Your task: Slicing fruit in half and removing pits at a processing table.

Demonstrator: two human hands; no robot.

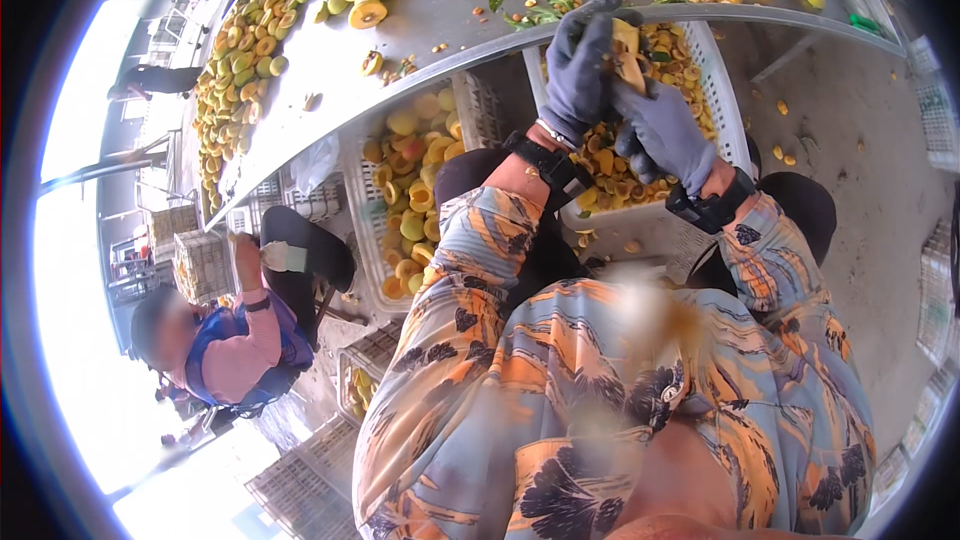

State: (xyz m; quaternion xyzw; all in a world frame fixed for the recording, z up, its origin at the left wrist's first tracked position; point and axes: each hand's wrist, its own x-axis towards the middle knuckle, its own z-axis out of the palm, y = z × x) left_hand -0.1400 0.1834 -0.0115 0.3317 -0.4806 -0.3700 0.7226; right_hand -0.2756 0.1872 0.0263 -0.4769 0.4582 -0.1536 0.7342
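Note:
Both my hands wear grey-purple gloves and meet over a white crate [719, 80] below the table edge. Between their fingers is a yellow piece of fruit [627, 52], which looks like a cut peach or apricot; fingers partly hide it. My left hand [580, 75] closes on it from the left, fingertips pointing up. My right hand [668, 130] grips its lower right side, with its fingers curled. Under the hands, the crate holds many hollowed yellow-orange fruit halves [600, 162]. Whether a small tool is in either hand cannot be made out.
A metal table [440, 10] spans the top, bearing heaped cut fruit [245, 50], loose pits and green leaves [550, 5]. Left of my knees stands a crate of fruit [410, 200]. A seated person [240, 340] works at left. Stacked crates [310, 475] stand lower left.

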